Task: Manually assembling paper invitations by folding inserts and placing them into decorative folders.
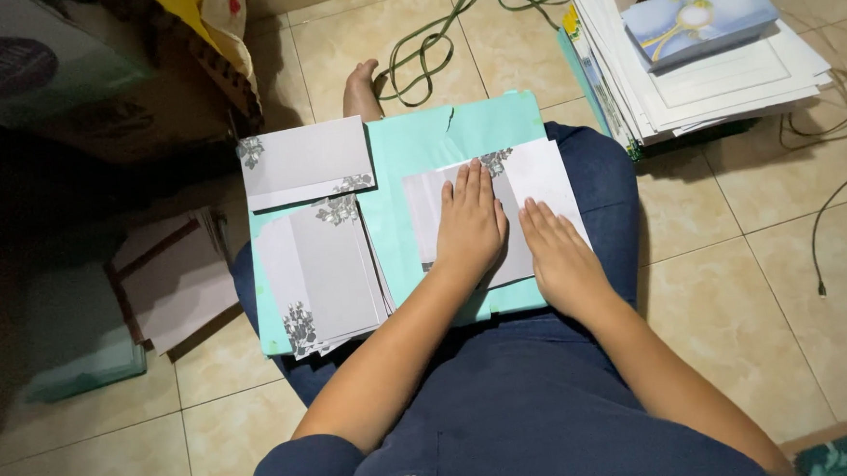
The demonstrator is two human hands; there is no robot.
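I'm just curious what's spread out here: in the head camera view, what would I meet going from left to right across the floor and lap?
Loose pile of cards on the floor → stack of grey flowered cards → left hand → right hand, both flat on a grey card → tall paper stack → dark cable.

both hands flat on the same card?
Yes: the left hand and right hand both lie palm-down, fingers extended, on the grey floral card resting on the teal board.

A turquoise board (pixel 409 142) is resting across the person's lap, carrying a grey floral envelope (pixel 305 160), a stack of grey cards (pixel 324 272) and a pressed-down grey sheet (pixel 536 179).
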